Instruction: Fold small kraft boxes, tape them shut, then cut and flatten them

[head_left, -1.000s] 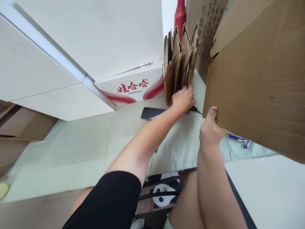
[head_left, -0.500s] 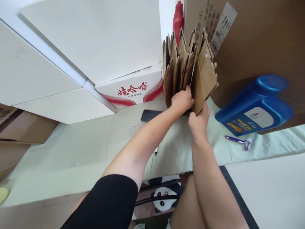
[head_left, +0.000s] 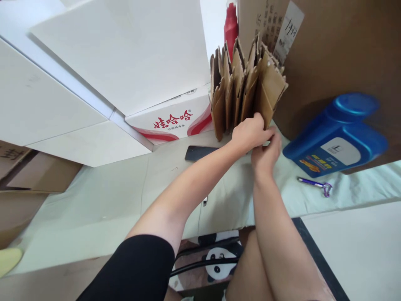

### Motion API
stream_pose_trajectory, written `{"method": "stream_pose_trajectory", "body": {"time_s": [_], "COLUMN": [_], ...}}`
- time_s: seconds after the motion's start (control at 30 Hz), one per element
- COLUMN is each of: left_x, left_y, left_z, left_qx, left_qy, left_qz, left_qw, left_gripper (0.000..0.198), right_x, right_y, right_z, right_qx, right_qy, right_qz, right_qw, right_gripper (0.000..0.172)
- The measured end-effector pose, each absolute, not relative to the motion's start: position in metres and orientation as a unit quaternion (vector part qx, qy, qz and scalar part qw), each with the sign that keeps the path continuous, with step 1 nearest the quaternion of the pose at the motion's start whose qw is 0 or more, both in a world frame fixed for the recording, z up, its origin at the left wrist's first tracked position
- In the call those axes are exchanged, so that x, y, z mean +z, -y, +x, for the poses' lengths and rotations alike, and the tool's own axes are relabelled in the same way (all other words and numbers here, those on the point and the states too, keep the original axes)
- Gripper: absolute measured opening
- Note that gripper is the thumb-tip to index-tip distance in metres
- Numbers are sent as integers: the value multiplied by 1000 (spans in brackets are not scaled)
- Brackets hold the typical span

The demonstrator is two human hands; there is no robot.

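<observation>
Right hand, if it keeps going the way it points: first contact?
Likely the upright stack of folded brown cardboard pieces. The right hand points up and away at the stack's lower right edge, fingertips apparently already touching it. The big brown carton stands behind; depth uncertain.

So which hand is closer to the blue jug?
The right hand. It sits at the foot of the cardboard stack, on the side facing the blue jug; the left hand is just beyond it, farther off.

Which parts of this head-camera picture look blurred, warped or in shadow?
Head view: the blue jug is motion-smeared and casts a soft shadow on the big brown carton; the white cabinet edge slants from wide-angle warp; both hands, left hand and right hand, look sharp at the folded cardboard stack.
</observation>
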State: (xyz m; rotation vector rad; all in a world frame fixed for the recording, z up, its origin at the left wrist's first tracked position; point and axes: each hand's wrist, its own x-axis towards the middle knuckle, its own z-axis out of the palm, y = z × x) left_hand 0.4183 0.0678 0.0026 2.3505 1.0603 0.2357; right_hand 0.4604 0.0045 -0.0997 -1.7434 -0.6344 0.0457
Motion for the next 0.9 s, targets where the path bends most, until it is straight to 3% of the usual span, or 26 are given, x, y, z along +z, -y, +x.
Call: {"method": "stream_pose_trajectory", "body": {"time_s": [0.07, 0.17, 0.63, 0.9], "left_x": [-2, -7, -9, -27], "left_y": [-69, -75, -100, -55], "left_z": [425, 433, 457, 319], "left_qx": [99, 118, 146, 142], "left_qy": [-407, -411, -496, -452], "left_qz": [874, 879, 831, 859], "left_qw": [245, 213, 206, 192], "left_gripper": [29, 28, 45, 56], "right_x": [-99, -98, -81, -51], "right_y": [-4, -2, 8, 39], "right_z": [458, 456, 454, 438], "right_qx": [36, 51, 92, 56], "right_qy": [283, 283, 272, 306], "right_qz": [-744, -735, -712, -674], "right_qw": [604, 614, 641, 669], "right_gripper": [38, 39, 32, 25]}}
